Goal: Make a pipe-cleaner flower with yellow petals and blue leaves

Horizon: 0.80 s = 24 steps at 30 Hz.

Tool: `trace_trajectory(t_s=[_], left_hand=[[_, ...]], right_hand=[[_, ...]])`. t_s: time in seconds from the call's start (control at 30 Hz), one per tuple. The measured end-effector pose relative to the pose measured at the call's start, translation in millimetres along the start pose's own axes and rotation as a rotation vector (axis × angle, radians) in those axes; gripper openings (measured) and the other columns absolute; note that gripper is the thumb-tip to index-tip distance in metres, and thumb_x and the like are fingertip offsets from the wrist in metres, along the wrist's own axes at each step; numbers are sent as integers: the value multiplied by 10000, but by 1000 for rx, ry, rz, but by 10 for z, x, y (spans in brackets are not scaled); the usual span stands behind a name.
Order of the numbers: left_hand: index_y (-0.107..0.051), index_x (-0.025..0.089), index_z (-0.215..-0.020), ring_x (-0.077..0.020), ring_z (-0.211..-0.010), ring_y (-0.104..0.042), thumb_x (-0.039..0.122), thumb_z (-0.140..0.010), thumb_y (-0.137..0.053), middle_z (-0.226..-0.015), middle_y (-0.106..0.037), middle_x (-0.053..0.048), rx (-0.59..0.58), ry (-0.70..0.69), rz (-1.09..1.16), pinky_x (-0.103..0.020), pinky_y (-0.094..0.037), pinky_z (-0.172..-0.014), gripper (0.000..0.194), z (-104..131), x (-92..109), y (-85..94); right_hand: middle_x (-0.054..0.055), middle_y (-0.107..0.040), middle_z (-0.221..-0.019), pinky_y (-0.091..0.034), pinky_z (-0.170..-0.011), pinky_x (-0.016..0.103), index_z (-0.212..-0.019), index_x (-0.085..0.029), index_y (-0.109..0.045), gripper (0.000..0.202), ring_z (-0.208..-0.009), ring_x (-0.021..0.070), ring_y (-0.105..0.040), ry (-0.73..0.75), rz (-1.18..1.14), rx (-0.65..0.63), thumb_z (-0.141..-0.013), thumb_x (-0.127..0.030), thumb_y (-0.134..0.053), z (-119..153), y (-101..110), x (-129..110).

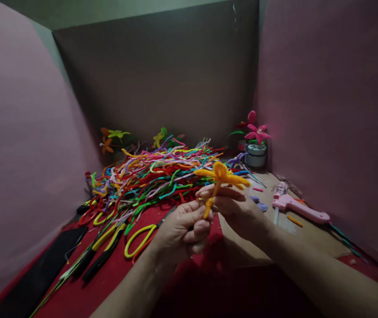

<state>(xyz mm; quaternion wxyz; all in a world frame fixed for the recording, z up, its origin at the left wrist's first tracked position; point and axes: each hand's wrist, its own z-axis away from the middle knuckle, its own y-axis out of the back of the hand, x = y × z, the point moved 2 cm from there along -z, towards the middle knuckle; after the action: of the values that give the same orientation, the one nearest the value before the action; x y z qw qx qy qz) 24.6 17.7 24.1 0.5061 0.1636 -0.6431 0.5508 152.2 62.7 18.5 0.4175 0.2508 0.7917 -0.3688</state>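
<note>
An orange pipe-cleaner flower [220, 173] stands upright between my two hands, its looped petals spread out above a twisted stem. My left hand [187, 225] is closed, its thumb and fingers pinching the lower end of that stem. From the other side my right hand [233, 205] grips the stem just below the petals, its fingers partly hidden behind the flower. Behind both hands lies a big heap of pipe cleaners [162, 172] in many colours.
Yellow-handled scissors [140, 240] and black-and-yellow pliers [104, 251] lie at left on the red cloth [116, 287], beside a black flat object [43, 269]. At right rests a pink glue gun [303, 210] on a board. A pink flower [258, 133] stands at the back right.
</note>
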Motion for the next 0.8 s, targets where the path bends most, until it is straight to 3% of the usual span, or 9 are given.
trace_trajectory(t_s=[0.1,0.17,0.3,0.37,0.43,0.5,0.6,0.7,0.8], left_hand=[[-537,140,-727,0,-321,-73,247,-780,-573,-459,-316,105,-43,48,-27,-132,-165,-291,124,-8,6,-8],[-520,144,-702,-8,-311,-156,319,-818,-517,-477,-358,85,41,-20,-238,-147,-213,-309,210,-17,37,-11],[-567,150,-830,-107,-532,-530,360,-840,-477,-663,-577,-21,376,-482,-1157,-216,-418,-498,229,-7,90,-6],[-573,144,-944,-165,-679,-586,319,-830,-492,-782,-621,-70,477,-717,-1566,-262,-454,-592,224,-3,50,-1],[-580,146,-906,-163,-647,-576,231,-859,-406,-735,-612,-69,484,-787,-1739,-265,-447,-582,198,-23,2,21],[-567,164,-808,-124,-569,-538,194,-861,-375,-652,-572,-30,447,-738,-1597,-226,-423,-537,202,-49,7,33],[-492,168,-652,-57,-392,-392,283,-863,-425,-501,-450,39,363,-415,-1006,-166,-310,-388,249,-91,63,26],[-508,153,-696,-17,-303,-265,331,-837,-497,-457,-428,65,135,-159,-417,-144,-225,-323,227,-116,72,-18],[-545,147,-758,6,-276,-138,282,-813,-545,-446,-404,88,-67,-47,-40,-127,-198,-288,146,-124,27,-7]], right_hand=[[18,-659,-924,-438,-774,347,-798,-255,-722,132,-798,176,-570,8,-6,-6,-695,-214,-650,-3,8,-13],[16,-660,-858,-441,-735,331,-776,-243,-717,117,-764,169,-569,5,-11,76,-683,-201,-661,-7,23,7],[6,-640,-757,-432,-707,319,-769,-230,-703,99,-725,161,-555,0,-14,214,-679,-197,-676,-7,29,83],[2,-639,-761,-428,-691,308,-766,-230,-700,87,-718,155,-546,11,10,259,-686,-202,-680,3,21,108],[-1,-642,-766,-426,-671,297,-769,-234,-701,82,-703,148,-537,15,49,303,-690,-220,-684,14,14,121],[-1,-647,-772,-430,-674,298,-792,-242,-706,95,-692,144,-533,9,84,305,-700,-248,-681,19,8,125],[12,-660,-798,-437,-698,313,-858,-253,-708,146,-707,152,-550,-23,73,233,-734,-308,-655,12,-1,117],[23,-671,-809,-443,-731,329,-912,-254,-701,195,-722,162,-569,-33,30,156,-745,-333,-638,2,-9,78],[19,-674,-818,-446,-781,347,-928,-263,-698,206,-740,169,-583,-1,24,73,-743,-322,-630,-3,-20,32]])
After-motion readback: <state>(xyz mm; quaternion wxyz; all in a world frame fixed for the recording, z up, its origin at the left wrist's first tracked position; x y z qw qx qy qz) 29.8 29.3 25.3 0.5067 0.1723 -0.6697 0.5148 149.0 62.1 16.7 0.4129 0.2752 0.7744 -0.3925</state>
